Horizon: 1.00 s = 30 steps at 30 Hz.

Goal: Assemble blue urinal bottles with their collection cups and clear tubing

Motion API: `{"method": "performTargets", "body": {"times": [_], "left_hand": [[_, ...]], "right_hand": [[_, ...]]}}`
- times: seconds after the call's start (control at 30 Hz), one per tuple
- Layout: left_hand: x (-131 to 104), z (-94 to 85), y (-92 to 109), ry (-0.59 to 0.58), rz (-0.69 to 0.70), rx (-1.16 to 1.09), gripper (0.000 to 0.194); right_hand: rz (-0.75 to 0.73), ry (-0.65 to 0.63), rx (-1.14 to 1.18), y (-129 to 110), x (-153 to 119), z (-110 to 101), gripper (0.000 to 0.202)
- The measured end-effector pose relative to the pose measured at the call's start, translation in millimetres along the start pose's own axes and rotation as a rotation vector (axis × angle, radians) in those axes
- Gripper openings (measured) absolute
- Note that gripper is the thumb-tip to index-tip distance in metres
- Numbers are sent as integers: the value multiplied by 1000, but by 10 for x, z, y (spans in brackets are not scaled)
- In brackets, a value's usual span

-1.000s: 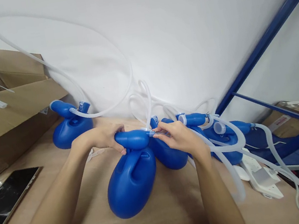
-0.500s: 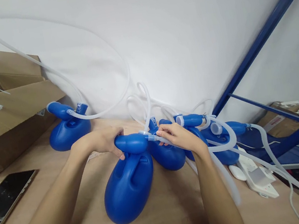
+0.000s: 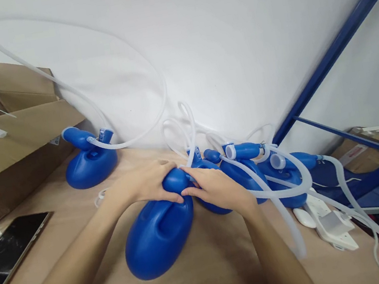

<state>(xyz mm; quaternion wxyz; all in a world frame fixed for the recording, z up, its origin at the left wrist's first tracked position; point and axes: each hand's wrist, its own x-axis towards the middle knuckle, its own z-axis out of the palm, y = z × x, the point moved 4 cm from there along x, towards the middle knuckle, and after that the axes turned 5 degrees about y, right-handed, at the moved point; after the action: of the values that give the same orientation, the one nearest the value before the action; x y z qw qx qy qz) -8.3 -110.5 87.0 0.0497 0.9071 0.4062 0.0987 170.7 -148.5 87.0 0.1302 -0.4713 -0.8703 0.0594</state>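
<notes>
White wall [image 3: 251, 54] behind it, the desk [image 3: 215, 273] carries a blue bottle [image 3: 153, 252] front and centre, where the left hand [image 3: 150, 182] wraps curled fingers round the blue top [image 3: 174, 180] above it, apparently as a brace, while the right hand [image 3: 217, 187] closes its fingers on the other end, seemingly to work against that hold.

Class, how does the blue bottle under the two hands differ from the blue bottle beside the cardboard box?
The left hand and right hand grip the front bottle's upper piece; the rear bottle is untouched.
The front bottle looks larger; the rear bottle looks smaller.
A pale tube shows plainly at the rear bottle, while the right hand largely covers the front bottle's matching end.
Both are blue with rounded bodies.
</notes>
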Motion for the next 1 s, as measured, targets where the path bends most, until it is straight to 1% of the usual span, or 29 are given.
{"method": "performTargets", "body": {"times": [0.1,0.23,0.37,0.57,0.63,0.73,0.77,0.8,0.87,0.9,0.93,0.97,1.0], "left_hand": [[81,93,77,78,50,45,72],[126,157,75,123,44,91,69],[116,150,58,114,1,126,69],[99,155,104,121,52,181,65],[81,180,77,131,29,193,66],[50,201,0,160,-38,192,68],[40,198,-19,161,-43,191,69],[32,188,-29,153,-36,188,70],[14,146,-21,112,3,162,68],[1,114,-5,86,28,131,67],[-16,79,19,61,59,90,67],[-37,43,48,38,93,48,69],[-63,8,78,22,123,12,71]], "right_hand": [[16,55,-7,16,-7,64,52],[12,172,-108,128,-36,178,45],[-14,270,-229,237,-37,287,55],[-14,343,-272,288,-67,385,65],[25,379,-270,325,-78,398,66],[128,433,-266,413,-80,357,65],[145,416,-253,435,-73,339,64],[142,372,-232,446,-62,326,61],[97,247,-177,437,-42,319,52],[71,205,-154,421,-38,318,44],[45,192,-141,400,-36,315,37],[16,208,-140,376,-35,312,33],[-20,243,-148,347,-33,312,35]]}}
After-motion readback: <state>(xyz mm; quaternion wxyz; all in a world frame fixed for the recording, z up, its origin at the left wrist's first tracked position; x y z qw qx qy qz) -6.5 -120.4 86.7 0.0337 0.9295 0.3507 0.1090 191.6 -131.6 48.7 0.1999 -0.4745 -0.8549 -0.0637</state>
